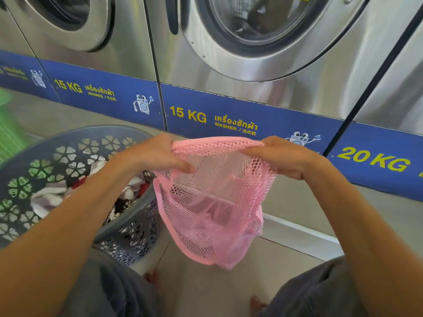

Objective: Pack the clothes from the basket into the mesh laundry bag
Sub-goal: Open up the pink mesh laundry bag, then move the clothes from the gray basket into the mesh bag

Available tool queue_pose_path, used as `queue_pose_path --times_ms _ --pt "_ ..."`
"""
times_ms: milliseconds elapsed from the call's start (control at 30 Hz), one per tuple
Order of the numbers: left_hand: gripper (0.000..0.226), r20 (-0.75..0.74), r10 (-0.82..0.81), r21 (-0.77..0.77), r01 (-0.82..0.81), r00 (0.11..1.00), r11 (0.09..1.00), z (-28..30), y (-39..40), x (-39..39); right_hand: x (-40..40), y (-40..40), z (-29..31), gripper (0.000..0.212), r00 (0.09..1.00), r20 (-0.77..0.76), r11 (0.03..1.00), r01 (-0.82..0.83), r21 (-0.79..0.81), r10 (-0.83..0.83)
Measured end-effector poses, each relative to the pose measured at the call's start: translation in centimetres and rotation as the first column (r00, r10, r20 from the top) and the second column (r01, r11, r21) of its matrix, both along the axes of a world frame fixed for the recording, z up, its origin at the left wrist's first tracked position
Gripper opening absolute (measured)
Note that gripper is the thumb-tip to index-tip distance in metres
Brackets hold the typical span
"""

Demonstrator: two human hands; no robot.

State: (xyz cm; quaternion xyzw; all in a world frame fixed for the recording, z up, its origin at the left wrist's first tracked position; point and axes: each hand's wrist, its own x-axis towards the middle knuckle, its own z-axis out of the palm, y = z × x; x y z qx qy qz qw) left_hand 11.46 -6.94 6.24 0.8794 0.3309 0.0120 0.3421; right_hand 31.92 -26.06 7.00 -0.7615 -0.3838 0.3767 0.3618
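A person is sitting in front of the washers and holding a pink mesh bag up between both hands. The left hand is pinching the bag's rim on one side, fingers curled round the pink edge, and the right hand is gripping the opposite side of the rim, so the mouth is being stretched open between them. The bag is hanging down over the floor between the knees, with some pale cloth lying inside near the bottom. Just beside it, on the person's left, a grey basket with flower-shaped holes is standing, with mixed clothes piled in it. Steel washing machines are lining the wall behind.
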Motion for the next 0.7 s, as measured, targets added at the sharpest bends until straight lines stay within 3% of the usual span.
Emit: queue_pose_path --times_ms 100,200,333,433,567,700 --pt "0.019 0.071 0.08 0.056 -0.084 0.994 0.995 -0.5 -0.2 0.8 -0.2 0.4 0.2 0.017 0.966 -0.257 0.985 0.057 0.161 -0.014" --pt "0.018 0.246 0.2 -0.011 -0.204 0.948 0.979 -0.7 -1.6 2.0 -1.1 1.0 -0.3 0.017 0.949 -0.313 0.975 0.048 0.216 0.023" --pt "0.017 0.349 0.187 -0.161 -0.138 0.918 0.977 -0.6 -3.9 3.5 -3.1 2.0 -1.4 0.041 0.956 -0.268 0.982 -0.073 0.172 0.118" --pt "0.017 0.364 0.098 -0.178 -0.034 0.926 0.983 -0.4 -4.7 4.0 -4.3 2.6 -2.0 0.037 0.977 -0.117 0.98 -0.166 0.112 0.179" --pt "0.026 0.407 0.063 -0.186 0.015 0.911 0.982 0.2 -4.0 3.1 -3.8 3.1 -1.8 0.028 0.998 0.048 0.998 -0.034 0.05 0.032" --pt "0.026 0.402 0.166 -0.155 -0.112 0.9 0.982 0.1 -1.1 1.5 -3.1 4.2 -1.4 0.011 0.994 -0.07 0.989 0.09 0.12 -0.083"
